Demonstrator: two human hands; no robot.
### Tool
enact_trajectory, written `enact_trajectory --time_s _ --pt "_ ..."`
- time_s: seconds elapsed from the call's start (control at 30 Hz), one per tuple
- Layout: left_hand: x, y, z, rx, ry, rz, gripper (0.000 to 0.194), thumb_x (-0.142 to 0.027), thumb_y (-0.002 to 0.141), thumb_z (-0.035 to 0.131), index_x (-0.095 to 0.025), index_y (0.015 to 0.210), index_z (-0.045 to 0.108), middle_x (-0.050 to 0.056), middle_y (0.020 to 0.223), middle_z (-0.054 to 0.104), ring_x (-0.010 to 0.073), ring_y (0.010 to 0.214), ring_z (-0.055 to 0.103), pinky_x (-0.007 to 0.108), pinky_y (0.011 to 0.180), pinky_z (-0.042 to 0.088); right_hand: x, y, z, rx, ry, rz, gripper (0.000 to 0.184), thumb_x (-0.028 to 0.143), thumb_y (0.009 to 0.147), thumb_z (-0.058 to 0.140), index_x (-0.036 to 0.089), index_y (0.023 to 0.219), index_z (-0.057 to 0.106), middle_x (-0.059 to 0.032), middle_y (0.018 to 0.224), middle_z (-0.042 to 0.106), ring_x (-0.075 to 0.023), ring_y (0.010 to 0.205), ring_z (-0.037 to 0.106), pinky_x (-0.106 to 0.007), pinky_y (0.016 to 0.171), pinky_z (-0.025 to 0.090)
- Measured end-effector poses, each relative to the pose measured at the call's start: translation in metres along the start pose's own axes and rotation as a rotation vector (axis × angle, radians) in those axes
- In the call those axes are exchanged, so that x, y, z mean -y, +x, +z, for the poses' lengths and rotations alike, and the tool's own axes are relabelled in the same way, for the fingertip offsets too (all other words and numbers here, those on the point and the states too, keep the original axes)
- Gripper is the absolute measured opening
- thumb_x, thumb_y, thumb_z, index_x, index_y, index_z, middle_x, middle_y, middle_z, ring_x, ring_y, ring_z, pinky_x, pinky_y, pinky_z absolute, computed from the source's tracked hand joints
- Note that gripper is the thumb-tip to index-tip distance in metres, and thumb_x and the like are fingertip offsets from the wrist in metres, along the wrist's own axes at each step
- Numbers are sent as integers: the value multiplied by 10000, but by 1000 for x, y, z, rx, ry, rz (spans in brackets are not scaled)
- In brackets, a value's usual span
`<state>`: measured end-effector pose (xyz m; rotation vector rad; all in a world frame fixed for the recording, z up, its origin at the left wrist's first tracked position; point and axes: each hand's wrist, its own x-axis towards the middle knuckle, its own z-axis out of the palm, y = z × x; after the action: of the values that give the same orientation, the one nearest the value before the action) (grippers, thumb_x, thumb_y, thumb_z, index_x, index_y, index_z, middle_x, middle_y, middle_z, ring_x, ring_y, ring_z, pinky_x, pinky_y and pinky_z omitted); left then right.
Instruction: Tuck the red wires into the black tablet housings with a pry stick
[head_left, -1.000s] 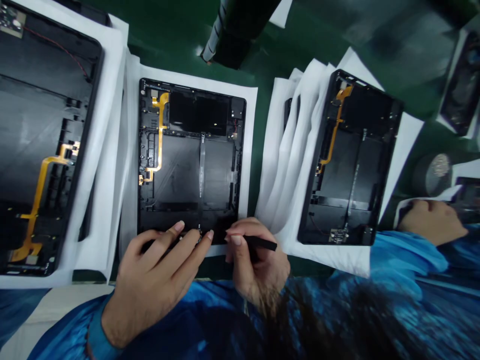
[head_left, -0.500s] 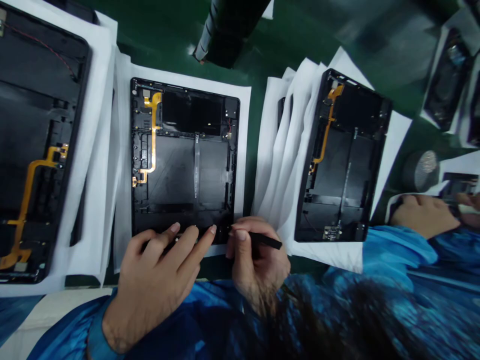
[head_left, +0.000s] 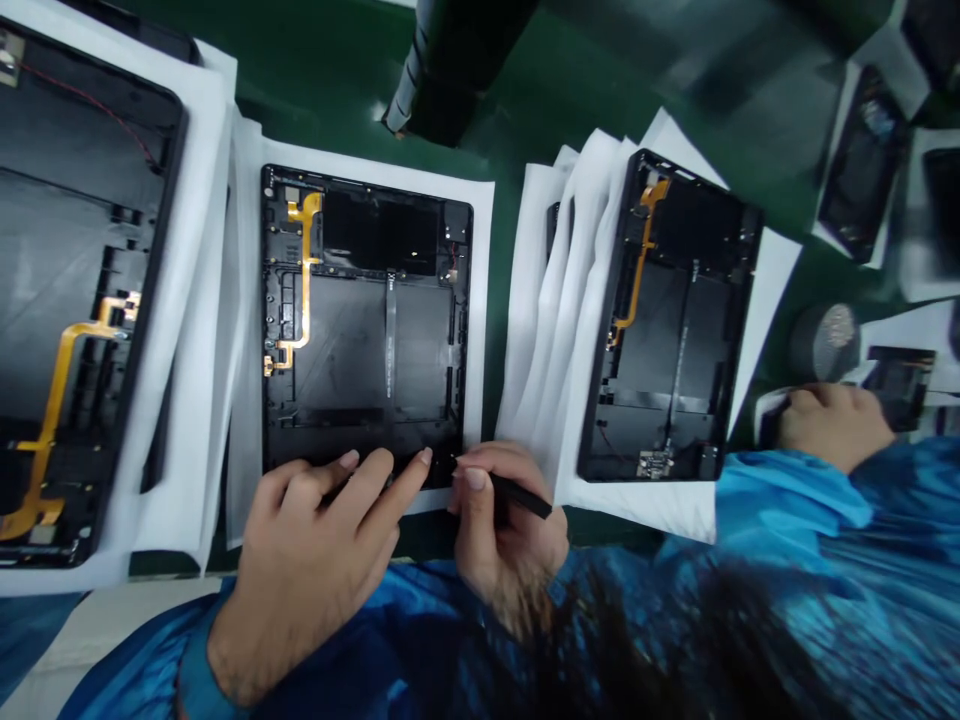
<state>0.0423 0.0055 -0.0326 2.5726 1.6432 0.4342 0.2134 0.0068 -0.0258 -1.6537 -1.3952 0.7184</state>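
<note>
Centrally, the open tablet chassis (head_left: 365, 325) lies on white foam sheet (head_left: 480, 300); left hand (head_left: 315, 560) presses splayed fingers on its near edge; right hand (head_left: 502, 520) pinches a black stylus tool (head_left: 517, 493), tip at the bottom-right corner; seemingly seating a part there; next calls for steady, fine tip pressure.

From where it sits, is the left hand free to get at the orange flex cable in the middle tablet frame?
Probably yes: the left hand rests on the frame's near edge, and nothing covers the orange flex cable.
</note>
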Motion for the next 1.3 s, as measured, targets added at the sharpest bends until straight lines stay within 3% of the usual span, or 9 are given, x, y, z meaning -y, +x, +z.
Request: enact_trajectory --time_s 0.17,0.3,0.47,0.77,0.93,1.1,1.3 --pt "0 -3 0 17 16 -24 427 -362 1127 281 -434 1504 467 -94 1394 515 77 971 580 377 715 434 -3 -4 -2 -22 -68 -25 197 152 926 574 298 1014 672 8 826 675 -166 610 649 -337 506 540" --pt "0 -8 2 67 69 -31 466 -364 1108 225 -481 1528 392 -102 1405 493 75 965 586 351 713 407 1 4 -7 11 3 18 192 211 978 540 323 1018 690 47 720 643 -101 496 604 -296 470 529" --pt "1 -4 1 69 33 -10 467 -359 1116 211 -473 1505 440 -92 1362 522 47 886 546 342 669 367 2 8 -10 21 111 13 197 237 999 526 317 988 706 49 715 645 -63 471 598 -256 436 508" --pt "3 5 -3 -37 90 52 444 -333 1067 360 -444 1462 530 -66 1268 539 82 859 484 318 678 406 -2 3 -4 3 32 21 150 168 953 584 264 1012 683 49 717 615 -99 472 579 -288 497 554" --pt "3 6 -4 -12 62 47 510 -297 968 512 -422 1460 557 -58 1270 562 155 814 444 391 638 426 2 1 -1 -44 -3 117 129 185 979 573 243 1022 679 68 642 605 -96 429 560 -245 438 510" --pt "1 4 -3 16 49 22 600 -288 911 613 -419 1490 526 -40 1247 576 179 801 444 407 620 437 -4 -5 3 -87 -46 109 129 191 978 569 248 1016 678 65 646 620 -102 456 592 -235 423 492" --pt "1 4 -3 -36 78 34 555 -273 956 478 -404 1493 528 -29 1252 551 136 778 426 318 633 432 -6 -2 -2 -48 -20 29 177 124 951 572 254 1007 678 77 686 618 -80 436 569 -236 431 510"
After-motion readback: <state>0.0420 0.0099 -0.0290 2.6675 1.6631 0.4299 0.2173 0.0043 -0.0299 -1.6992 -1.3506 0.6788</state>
